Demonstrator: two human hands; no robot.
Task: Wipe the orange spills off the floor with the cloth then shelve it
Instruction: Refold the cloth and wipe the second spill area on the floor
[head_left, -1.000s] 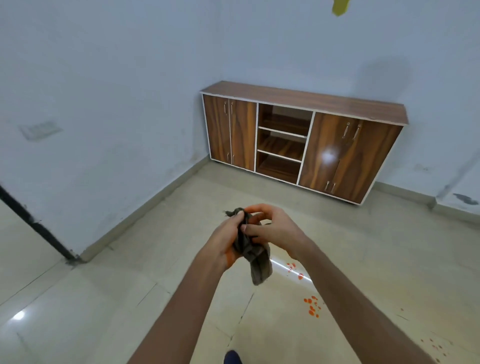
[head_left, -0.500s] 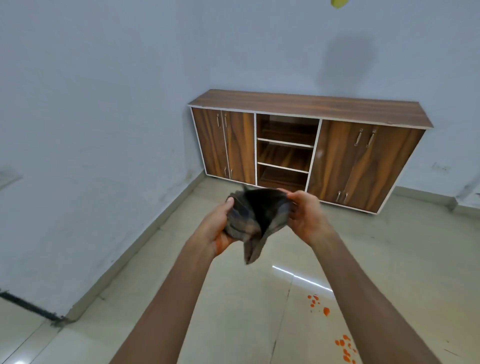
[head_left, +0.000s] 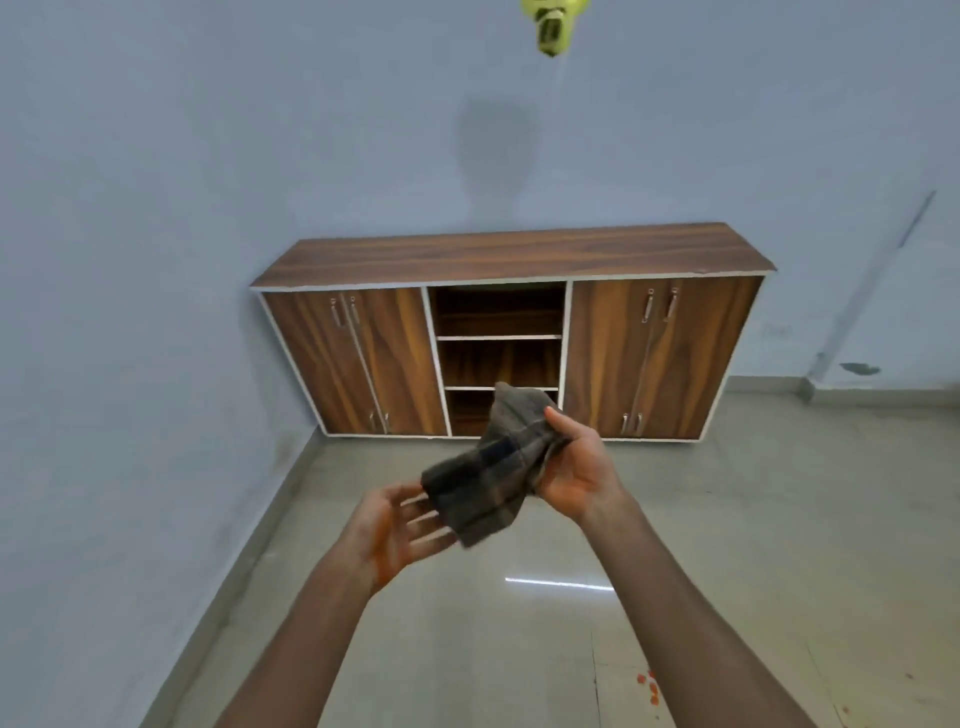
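Grasped in the right hand (head_left: 574, 470), the cloth (head_left: 493, 470) is pinched between thumb and fingers near its upper right portion, in the air above the floor (head_left: 519, 649). Its upper corner stands up past the thumb; the larger dark, checked part hangs down and to the left of the grip, with a blurred lower edge. Left hand (head_left: 392, 530) sits below and left of the grip, palm up and fingers spread, unclenched; the cloth's lower left edge lies over or just above the fingertips, and contact cannot be told. Orange staining shows on that palm.

Beyond the grip stands a wooden cabinet (head_left: 498, 332) against the back wall (head_left: 311, 130), with closed double doors either side and an open centre bay of shelves (head_left: 498, 338) directly behind the cloth's top corner. Bare tiled floor lies between hands and cabinet. Left of the grip, a side wall meets the floor along a skirting edge. Below and right of the grip, near the frame's bottom edge, orange spills (head_left: 649, 686) remain on the tiles. A yellow-green object (head_left: 550, 26) hangs at the top.
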